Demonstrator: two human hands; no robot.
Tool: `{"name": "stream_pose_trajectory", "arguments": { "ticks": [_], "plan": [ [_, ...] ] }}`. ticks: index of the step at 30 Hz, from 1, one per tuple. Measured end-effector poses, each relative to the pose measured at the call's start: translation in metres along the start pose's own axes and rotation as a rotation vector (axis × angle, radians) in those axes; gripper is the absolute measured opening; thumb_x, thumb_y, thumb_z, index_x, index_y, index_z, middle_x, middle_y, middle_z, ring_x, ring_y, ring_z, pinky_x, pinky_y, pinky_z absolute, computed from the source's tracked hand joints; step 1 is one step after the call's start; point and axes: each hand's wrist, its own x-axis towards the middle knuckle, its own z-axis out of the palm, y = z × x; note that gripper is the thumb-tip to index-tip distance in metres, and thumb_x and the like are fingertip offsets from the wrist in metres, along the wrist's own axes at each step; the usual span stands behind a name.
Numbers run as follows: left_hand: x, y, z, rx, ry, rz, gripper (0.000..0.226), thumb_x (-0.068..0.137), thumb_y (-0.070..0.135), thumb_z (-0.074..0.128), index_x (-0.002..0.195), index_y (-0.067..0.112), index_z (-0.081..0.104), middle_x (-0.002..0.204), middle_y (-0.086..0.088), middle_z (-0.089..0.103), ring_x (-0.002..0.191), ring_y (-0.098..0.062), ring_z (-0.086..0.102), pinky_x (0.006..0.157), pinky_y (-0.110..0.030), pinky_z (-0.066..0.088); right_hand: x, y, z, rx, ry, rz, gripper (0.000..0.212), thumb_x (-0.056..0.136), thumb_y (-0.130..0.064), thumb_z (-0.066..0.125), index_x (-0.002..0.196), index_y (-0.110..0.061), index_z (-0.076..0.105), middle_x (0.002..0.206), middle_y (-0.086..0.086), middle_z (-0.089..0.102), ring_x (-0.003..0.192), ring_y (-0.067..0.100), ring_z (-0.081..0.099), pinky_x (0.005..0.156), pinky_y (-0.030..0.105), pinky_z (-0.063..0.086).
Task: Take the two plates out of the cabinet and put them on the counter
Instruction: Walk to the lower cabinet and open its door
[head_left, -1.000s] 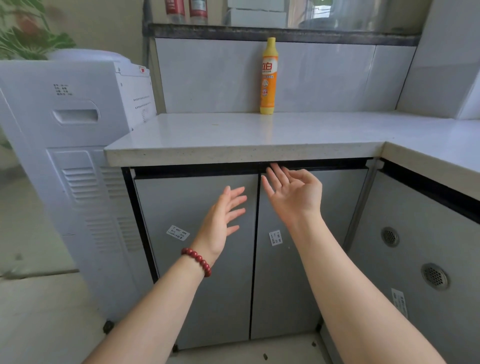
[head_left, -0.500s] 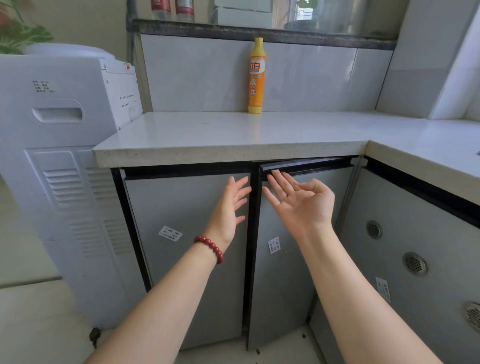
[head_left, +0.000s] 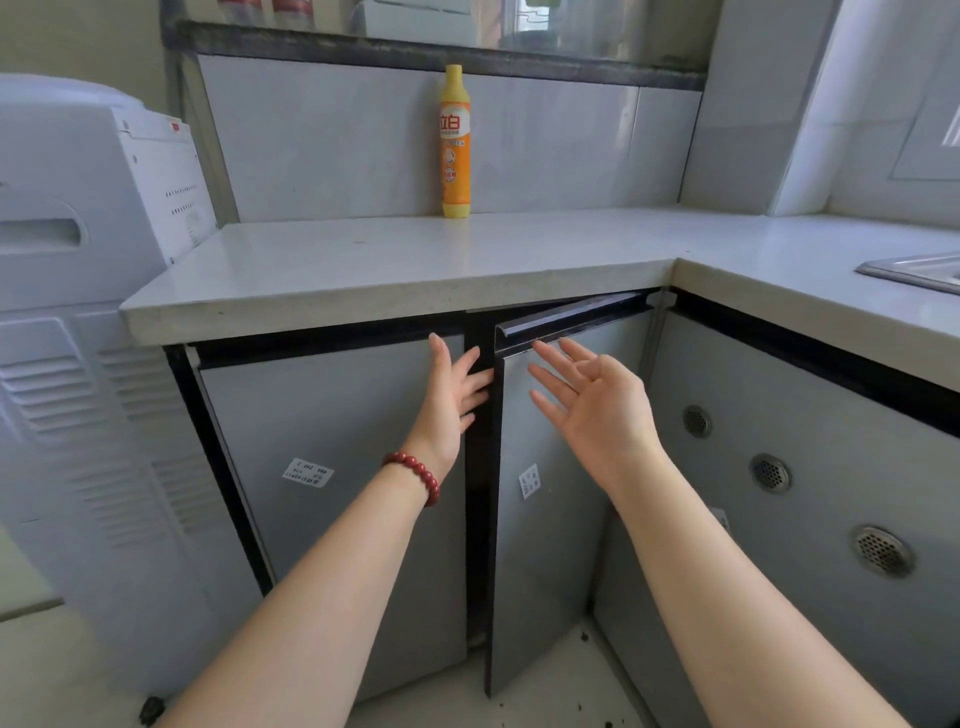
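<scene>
At frame centre the right cabinet door (head_left: 561, 467) stands ajar, the left hand (head_left: 452, 400) and right hand (head_left: 592, 405) spread and empty, no plates visible, the counter (head_left: 363, 265) awaiting both.

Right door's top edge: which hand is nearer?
Right. The right hand has its fingertips just under the right door's top edge; the left hand is beside it, at the gap.

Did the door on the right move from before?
Yes. The right cabinet door has swung outward toward the camera: a dark gap now separates it from the closed left door, where earlier both sat flush.
</scene>
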Motion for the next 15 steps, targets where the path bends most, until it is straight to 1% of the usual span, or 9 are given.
{"name": "stream_pose_trajectory", "arguments": {
  "ticks": [2, 4, 6, 8, 9, 12, 15],
  "plan": [
    [-0.003, -0.002, 0.001, -0.001, -0.029, 0.001, 0.079, 0.083, 0.065, -0.007, 0.143, 0.027, 0.029, 0.144, -0.009, 0.044, 0.136, -0.028, 0.034, 0.114, -0.048, 0.015, -0.008, 0.003, -0.009, -0.140, 0.041, -0.054, 0.035, 0.093, -0.014, 0.038, 0.124, -0.014, 0.055, 0.118, 0.006, 0.067, 0.111, 0.023, 0.062, 0.092, 0.039, 0.050],
    [-0.009, -0.005, 0.003, 0.007, -0.062, 0.010, 0.079, 0.083, 0.065, -0.007, 0.142, 0.029, 0.030, 0.143, -0.010, 0.046, 0.135, -0.029, 0.035, 0.114, -0.051, 0.015, -0.018, 0.006, -0.017, -0.251, 0.072, -0.096, 0.032, 0.094, -0.018, 0.038, 0.119, -0.017, 0.059, 0.114, 0.001, 0.069, 0.107, 0.019, 0.064, 0.084, 0.033, 0.052],
    [-0.015, -0.008, 0.009, 0.020, -0.093, 0.024, 0.078, 0.083, 0.064, -0.007, 0.142, 0.031, 0.030, 0.142, -0.010, 0.046, 0.135, -0.029, 0.036, 0.114, -0.052, 0.015, -0.028, 0.009, -0.024, -0.309, 0.117, -0.126, 0.030, 0.095, -0.022, 0.039, 0.114, -0.021, 0.062, 0.108, -0.003, 0.071, 0.101, 0.016, 0.067, 0.078, 0.028, 0.054],
    [-0.018, -0.010, 0.013, 0.024, -0.108, 0.046, 0.077, 0.083, 0.064, -0.007, 0.142, 0.031, 0.031, 0.141, -0.010, 0.047, 0.134, -0.029, 0.037, 0.114, -0.051, 0.015, -0.038, 0.012, -0.031, -0.317, 0.154, -0.136, 0.028, 0.093, -0.025, 0.042, 0.110, -0.023, 0.064, 0.104, -0.005, 0.073, 0.097, 0.014, 0.069, 0.074, 0.025, 0.055],
    [-0.019, -0.011, 0.014, 0.016, -0.113, 0.053, 0.077, 0.083, 0.065, -0.006, 0.141, 0.032, 0.031, 0.140, -0.010, 0.049, 0.134, -0.028, 0.038, 0.114, -0.052, 0.016, -0.042, 0.014, -0.034, -0.316, 0.167, -0.139, 0.028, 0.091, -0.026, 0.043, 0.110, -0.023, 0.064, 0.103, -0.005, 0.074, 0.097, 0.014, 0.069, 0.074, 0.026, 0.055],
    [-0.022, -0.014, 0.017, -0.025, -0.136, 0.048, 0.077, 0.082, 0.068, -0.004, 0.141, 0.033, 0.032, 0.134, -0.008, 0.056, 0.130, -0.026, 0.043, 0.113, -0.053, 0.018, -0.053, 0.018, -0.043, -0.326, 0.185, -0.145, 0.030, 0.090, -0.028, 0.044, 0.111, -0.022, 0.064, 0.106, -0.003, 0.073, 0.100, 0.016, 0.068, 0.084, 0.032, 0.053],
    [-0.028, -0.016, 0.024, -0.029, -0.175, 0.055, 0.079, 0.078, 0.072, 0.000, 0.141, 0.034, 0.030, 0.129, -0.005, 0.060, 0.128, -0.025, 0.045, 0.112, -0.055, 0.018, -0.062, 0.016, -0.051, -0.340, 0.209, -0.159, 0.030, 0.091, -0.029, 0.043, 0.112, -0.022, 0.064, 0.107, -0.003, 0.073, 0.101, 0.016, 0.067, 0.085, 0.033, 0.052]
  ]
}}
